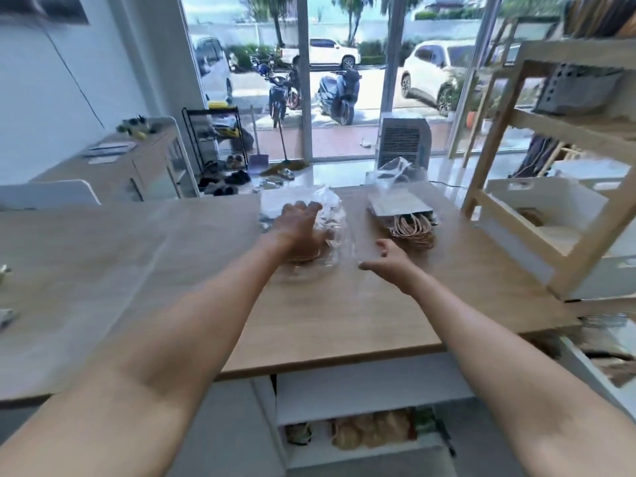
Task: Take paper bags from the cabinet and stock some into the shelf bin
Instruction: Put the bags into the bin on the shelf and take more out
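Two packs of paper bags lie on the wooden table [344, 315]. The left pack [330, 215] is wrapped in clear plastic, and my left hand [299, 228] rests flat on top of it with fingers spread. The right pack [402, 215] shows white bags with rope handles, its plastic pulled open at the far end. My right hand [389, 263] hovers open between the two packs, touching neither. A white bin [516, 204] sits inside the wooden shelf unit [592, 235] at the right. Below the table edge an open cabinet [361, 404] holds more rope-handled bags [371, 432].
A white fan unit [404, 139] stands on the floor beyond the table. A low sideboard [113, 166] and a black shoe rack [216, 139] are at the far left. A grey perforated box [578, 87] sits on an upper shelf. Glass doors are behind.
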`<state>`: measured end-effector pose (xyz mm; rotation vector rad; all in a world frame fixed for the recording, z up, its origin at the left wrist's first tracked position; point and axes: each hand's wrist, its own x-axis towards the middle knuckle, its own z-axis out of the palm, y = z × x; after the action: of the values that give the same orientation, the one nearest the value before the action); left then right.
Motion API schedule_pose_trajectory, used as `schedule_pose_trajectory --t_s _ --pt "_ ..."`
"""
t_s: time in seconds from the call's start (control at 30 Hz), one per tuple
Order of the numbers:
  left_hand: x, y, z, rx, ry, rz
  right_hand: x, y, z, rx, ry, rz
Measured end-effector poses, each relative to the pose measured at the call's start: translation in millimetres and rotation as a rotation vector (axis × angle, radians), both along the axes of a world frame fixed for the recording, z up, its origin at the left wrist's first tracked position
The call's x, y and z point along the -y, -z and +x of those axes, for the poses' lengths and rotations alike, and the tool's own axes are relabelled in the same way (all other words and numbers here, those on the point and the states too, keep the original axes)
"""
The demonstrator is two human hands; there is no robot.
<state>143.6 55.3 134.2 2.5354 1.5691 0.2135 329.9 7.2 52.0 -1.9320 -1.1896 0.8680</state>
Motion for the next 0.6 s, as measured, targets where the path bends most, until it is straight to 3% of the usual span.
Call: schedule_pose_trajectory --t_s 0.13,0.3,0.5,0.6 --pt "-17.2 4.9 -40.6 -0.034 0.021 0.005 -19.3 8.7 -39.9 0.19 0.086 -0.033" --pt "-33.6 14.6 -55.4 -0.025 0.047 -0.007 -37.9 9.5 -50.9 0.292 0.21 0.003" --pt "-51.3 25.8 -50.0 -0.049 0.05 0.0 -58.9 9.5 -33.2 0.325 0.227 0.022" --pt "-60.2 29.9 -35.1 -0.106 0.05 0.01 -70.0 7.6 -25.9 0.248 0.186 -0.021"
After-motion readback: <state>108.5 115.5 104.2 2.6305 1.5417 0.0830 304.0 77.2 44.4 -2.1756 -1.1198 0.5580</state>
